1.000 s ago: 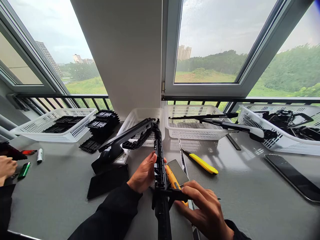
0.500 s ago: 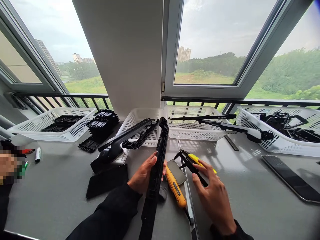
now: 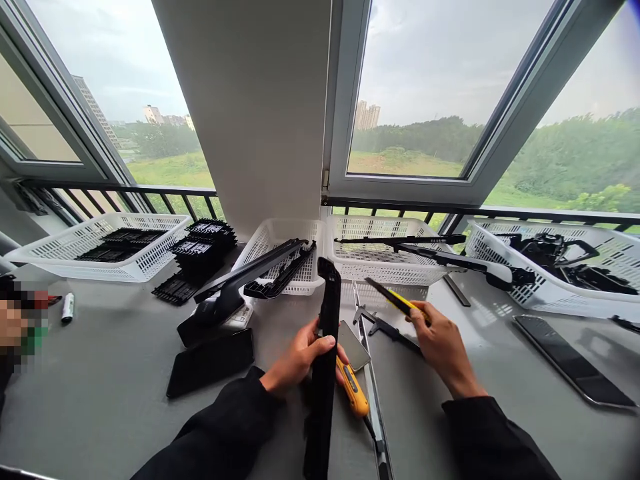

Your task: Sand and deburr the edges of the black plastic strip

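Observation:
My left hand (image 3: pixel 306 353) is closed round a long black plastic strip (image 3: pixel 327 373), which stands lengthwise in front of me and runs off the bottom edge. In my right hand (image 3: pixel 443 343) is a yellow utility knife (image 3: pixel 400 301), raised off the table with its dark tip pointing to the upper left. Just below the knife lies a dark caliper (image 3: pixel 387 328). An orange-handled tool (image 3: pixel 354 390) rests right behind the strip, partly covered by my left fingers. Beside it are a grey flat block (image 3: pixel 354 348) and a long metal ruler-like bar (image 3: pixel 375 400).
White perforated baskets (image 3: pixel 150 270) line the back of the table, several with black parts. Stacked black plastic grids (image 3: pixel 203 247) stand at the left. A dark phone (image 3: pixel 210 363) lies left, another phone-like slab (image 3: pixel 575 360) right. At the far left shows another person's blurred hand (image 3: pixel 13 327).
My right hand has picked the yellow utility knife up from beside the caliper. The black strip has turned over in my left hand, its smoother side now showing, and its top sits lower.

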`<state>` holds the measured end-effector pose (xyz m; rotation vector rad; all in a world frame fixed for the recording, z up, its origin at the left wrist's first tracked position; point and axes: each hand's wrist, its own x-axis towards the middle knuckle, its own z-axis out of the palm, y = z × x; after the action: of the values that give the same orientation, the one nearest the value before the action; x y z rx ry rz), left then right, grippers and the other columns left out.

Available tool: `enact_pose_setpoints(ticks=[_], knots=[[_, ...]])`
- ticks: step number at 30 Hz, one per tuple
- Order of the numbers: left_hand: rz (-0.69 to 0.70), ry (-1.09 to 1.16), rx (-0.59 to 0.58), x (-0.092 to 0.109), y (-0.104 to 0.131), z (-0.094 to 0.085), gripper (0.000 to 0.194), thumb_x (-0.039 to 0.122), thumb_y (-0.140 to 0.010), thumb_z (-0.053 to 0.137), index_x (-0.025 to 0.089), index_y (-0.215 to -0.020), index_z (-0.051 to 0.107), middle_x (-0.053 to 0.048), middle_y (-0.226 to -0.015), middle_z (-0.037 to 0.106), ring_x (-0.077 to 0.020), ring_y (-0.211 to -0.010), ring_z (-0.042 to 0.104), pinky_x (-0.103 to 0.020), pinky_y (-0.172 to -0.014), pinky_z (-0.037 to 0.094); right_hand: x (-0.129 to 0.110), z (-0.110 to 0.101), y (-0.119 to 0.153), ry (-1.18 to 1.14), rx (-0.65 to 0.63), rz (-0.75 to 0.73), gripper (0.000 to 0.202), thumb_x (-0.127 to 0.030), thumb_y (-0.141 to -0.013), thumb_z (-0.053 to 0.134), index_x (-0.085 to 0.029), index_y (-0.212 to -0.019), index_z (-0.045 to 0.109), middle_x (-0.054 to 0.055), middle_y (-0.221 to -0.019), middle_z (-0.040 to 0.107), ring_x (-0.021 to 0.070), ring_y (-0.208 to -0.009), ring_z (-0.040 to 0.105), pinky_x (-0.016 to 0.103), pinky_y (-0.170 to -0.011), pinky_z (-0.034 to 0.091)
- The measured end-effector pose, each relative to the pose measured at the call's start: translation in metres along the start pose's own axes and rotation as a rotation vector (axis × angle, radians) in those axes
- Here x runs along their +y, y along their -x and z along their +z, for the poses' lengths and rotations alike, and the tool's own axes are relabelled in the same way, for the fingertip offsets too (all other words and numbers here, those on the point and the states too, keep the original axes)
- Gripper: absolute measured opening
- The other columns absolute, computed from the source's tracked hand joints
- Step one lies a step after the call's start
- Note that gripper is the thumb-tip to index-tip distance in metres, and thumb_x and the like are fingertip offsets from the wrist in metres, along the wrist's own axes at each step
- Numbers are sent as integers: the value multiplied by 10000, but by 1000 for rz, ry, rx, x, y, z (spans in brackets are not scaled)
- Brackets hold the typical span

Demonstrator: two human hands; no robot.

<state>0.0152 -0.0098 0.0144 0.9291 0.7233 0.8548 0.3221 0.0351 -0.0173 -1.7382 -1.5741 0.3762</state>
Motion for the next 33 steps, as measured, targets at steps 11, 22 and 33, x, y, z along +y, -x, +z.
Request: enact_pose_setpoints(ticks=[11, 22, 33], knots=[[-88, -113, 73, -16, -5, -1, 516, 659, -935, 683, 219, -1132, 499, 17, -532, 690, -136, -323, 523, -188, -329, 423, -29, -3, 36, -248, -91, -188, 380, -498, -995, 560, -186, -1007, 776, 44, -822, 753, 204, -703, 674, 282, -644, 495], [-107, -127, 110, -11, -6, -1, 462, 618, -926, 647, 227, -1125, 504, 42, -511, 645, -122, -327, 440, -194, -330, 386, -32, -7, 35, -226, -157, -193, 384, -509, -985, 538, -196, -974, 762, 26, -761, 721, 200, -658, 645, 284, -626, 481], [-35, -140, 133, -8, -3, 7, 501, 561, -904, 706, 189, -1195, 540, 30, -570, 663, -130, -456, 457, -229, -484, 350, -30, -2, 38, -314, -266, -158, 448, -577, -1028, 533, -195, -1041, 766, 51, -802, 749, 218, -704, 674, 299, -657, 511]])
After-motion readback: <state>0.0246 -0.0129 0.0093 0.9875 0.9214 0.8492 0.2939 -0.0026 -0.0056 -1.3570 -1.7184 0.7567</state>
